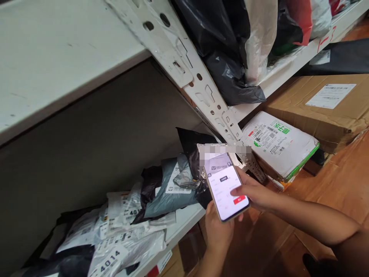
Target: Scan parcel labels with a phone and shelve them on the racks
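A smartphone (pixel 226 192) with a lit screen is tilted between my two hands, in front of the lower shelf's right end. My left hand (pixel 217 227) grips its lower left side from beneath. My right hand (pixel 256 190) wraps the phone's right edge, its thumb over the screen near a red button. The fingers behind the phone are mostly hidden. On the screen, a camera picture sits above a white form with a small dark pop-up. Just beyond the phone, a black parcel bag (pixel 188 144) and a grey-blue parcel bag (pixel 167 192) lie on the shelf.
Labelled plastic parcels (pixel 115 242) crowd the lower shelf (pixel 187 221) at left. A perforated metal post (pixel 198 77) slants down through the middle. Bagged parcels (pixel 227 57) fill the upper right shelf. A white box (pixel 279 144) and a large carton (pixel 323 111) stand on the wooden floor (pixel 325 188).
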{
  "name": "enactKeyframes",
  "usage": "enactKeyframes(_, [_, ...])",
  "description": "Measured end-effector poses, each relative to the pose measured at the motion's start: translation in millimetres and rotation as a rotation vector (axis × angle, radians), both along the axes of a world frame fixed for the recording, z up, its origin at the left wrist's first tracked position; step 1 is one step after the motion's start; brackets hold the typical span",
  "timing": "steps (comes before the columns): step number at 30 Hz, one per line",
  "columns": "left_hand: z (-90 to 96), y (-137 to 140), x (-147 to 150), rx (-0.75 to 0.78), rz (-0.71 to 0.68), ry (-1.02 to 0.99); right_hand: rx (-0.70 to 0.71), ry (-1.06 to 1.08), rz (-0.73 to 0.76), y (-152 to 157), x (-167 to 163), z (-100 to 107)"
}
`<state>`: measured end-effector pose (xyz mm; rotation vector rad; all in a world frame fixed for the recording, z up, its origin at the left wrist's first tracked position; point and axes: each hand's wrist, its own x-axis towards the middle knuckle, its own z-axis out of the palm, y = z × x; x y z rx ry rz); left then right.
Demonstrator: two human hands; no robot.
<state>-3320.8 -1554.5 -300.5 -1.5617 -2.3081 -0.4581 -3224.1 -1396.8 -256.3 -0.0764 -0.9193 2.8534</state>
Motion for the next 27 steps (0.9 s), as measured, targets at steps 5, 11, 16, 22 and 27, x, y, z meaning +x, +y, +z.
enactKeyframes(5, [17.1,6,8,0.034,-0.086,0.309,0.062,-0.038,-0.052,11,-14,0])
enactKeyframes(11, [23.4,9,11,0.030,-0.071,0.364,0.064,-0.027,-0.061,11,-17,2])
enactKeyframes(16, [24.4,9,10,0.034,-0.068,0.367,0.065,-0.010,-0.060,10,-18,1])
enactKeyframes(22, [24.0,10,9,0.043,-0.070,0.374,0.076,-0.007,-0.066,11,-18,-1])
enactKeyframes(27, [24.3,12,10,0.052,-0.071,0.340,0.079,-0.002,-0.065,12,-17,-2])
